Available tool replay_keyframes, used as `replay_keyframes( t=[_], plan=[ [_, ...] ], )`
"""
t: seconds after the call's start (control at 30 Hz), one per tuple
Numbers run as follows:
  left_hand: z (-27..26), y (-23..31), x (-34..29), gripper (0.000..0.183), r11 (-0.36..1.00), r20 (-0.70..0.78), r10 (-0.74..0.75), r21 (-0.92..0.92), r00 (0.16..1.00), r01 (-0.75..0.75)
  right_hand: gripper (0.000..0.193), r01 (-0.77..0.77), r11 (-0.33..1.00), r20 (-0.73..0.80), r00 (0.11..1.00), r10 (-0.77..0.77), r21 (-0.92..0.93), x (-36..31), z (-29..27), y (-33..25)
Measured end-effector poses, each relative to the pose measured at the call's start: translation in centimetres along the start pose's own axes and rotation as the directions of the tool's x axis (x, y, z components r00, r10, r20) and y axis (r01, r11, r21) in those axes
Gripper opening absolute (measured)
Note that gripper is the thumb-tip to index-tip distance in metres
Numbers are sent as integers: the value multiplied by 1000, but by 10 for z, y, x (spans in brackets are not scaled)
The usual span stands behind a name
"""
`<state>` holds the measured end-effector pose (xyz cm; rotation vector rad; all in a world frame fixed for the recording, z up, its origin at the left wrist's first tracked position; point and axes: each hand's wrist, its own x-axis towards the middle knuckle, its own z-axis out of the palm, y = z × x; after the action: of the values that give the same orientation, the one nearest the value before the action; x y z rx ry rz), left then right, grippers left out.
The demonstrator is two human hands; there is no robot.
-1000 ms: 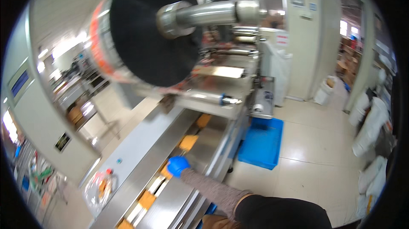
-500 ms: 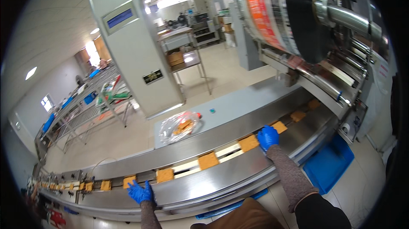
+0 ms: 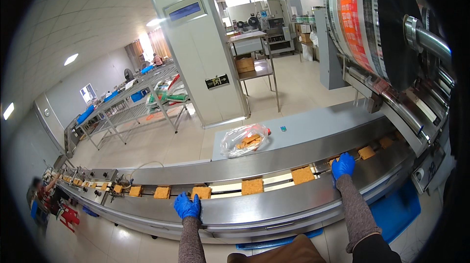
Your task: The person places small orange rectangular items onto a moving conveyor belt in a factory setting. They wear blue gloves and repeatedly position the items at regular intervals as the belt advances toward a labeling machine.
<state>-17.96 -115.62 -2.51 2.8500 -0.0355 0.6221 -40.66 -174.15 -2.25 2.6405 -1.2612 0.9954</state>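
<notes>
Square, golden-brown biscuit-like pieces (image 3: 252, 186) lie in a spaced row along a steel conveyor (image 3: 274, 206). My left hand (image 3: 187, 205), in a blue glove, rests at the near edge of the channel with fingers apart. Its thumb side is right beside one biscuit-like piece (image 3: 201, 192); nothing shows in its grasp. At the right, my gloved right hand (image 3: 343, 166) reaches over the channel with fingers stretched out. It partly covers another piece (image 3: 334, 160); whether it touches that piece is hidden.
A clear plastic bag (image 3: 245, 140) of broken pieces lies on the grey ledge (image 3: 313, 127) beyond the conveyor. A large printed film roll (image 3: 357, 28) hangs at the right. A blue tray (image 3: 396, 211) sits below. At far left a person (image 3: 46, 194) is near a red stool (image 3: 68, 218).
The view has turned left, so the scene sits further right. The pieces have moved along the channel relative to my hands. Both hands stay at the conveyor, the right one over a different piece.
</notes>
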Motion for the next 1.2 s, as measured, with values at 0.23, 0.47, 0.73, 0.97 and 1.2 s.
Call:
replay_keyframes(
  t=[0.23,0.47,0.73,0.97,1.2],
  plan=[
    [-17,16,-1,85,958,155,-250,181,956,221,25,-49,992,130,991,35,112,1,-2,-8],
    [-4,6,-3,56,995,-67,0,-104,998,-7,26,-57,997,108,993,52,43,-1,3,-3],
    [-3,1,-1,58,999,-25,8,-36,1000,-9,32,-152,985,165,977,137,83,0,10,7],
    [-12,6,-1,87,951,156,-287,168,945,261,33,-26,998,82,996,21,61,0,-9,-6],
    [-4,-4,-1,75,994,103,-69,95,992,60,27,-28,995,129,992,16,95,-1,-6,-9]
  ],
)
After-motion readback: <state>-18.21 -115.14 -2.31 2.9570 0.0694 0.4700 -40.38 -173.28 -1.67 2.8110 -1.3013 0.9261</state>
